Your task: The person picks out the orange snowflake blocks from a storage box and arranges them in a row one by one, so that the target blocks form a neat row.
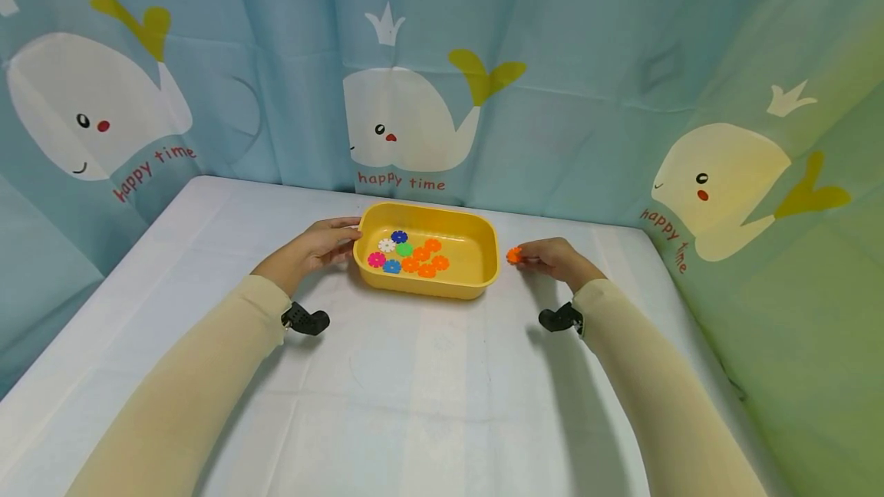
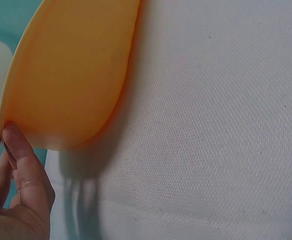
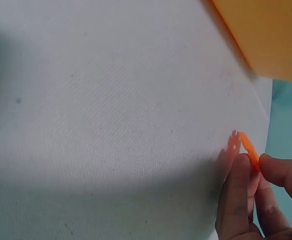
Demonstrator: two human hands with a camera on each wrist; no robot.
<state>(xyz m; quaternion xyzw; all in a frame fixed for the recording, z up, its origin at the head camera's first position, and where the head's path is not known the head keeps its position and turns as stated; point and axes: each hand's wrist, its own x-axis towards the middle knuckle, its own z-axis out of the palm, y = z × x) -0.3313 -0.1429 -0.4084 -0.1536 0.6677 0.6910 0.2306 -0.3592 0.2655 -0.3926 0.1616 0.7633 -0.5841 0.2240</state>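
A yellow plastic tub (image 1: 476,291) stands on the white-covered table. My left hand (image 1: 319,250) pinches its left rim between thumb and fingers; in the left wrist view the thumb (image 2: 18,142) presses on the outer wall. Inside lie several orange snowflake building discs (image 1: 427,270), plus a white disc (image 1: 387,245), a green disc (image 1: 404,250), a pink disc (image 1: 376,259) and two blue ones. Just right of the tub, my right hand (image 1: 555,258) pinches another orange snowflake disc (image 3: 249,150) by its edge, tilted, close above the table.
The white tablecloth (image 1: 414,405) stretches in front of the tub. Behind and on both sides hang blue-green curtains (image 1: 587,37) printed with whales. A black wrist strap mount (image 1: 305,319) sits on the left wrist, and a similar mount (image 1: 561,318) on the right.
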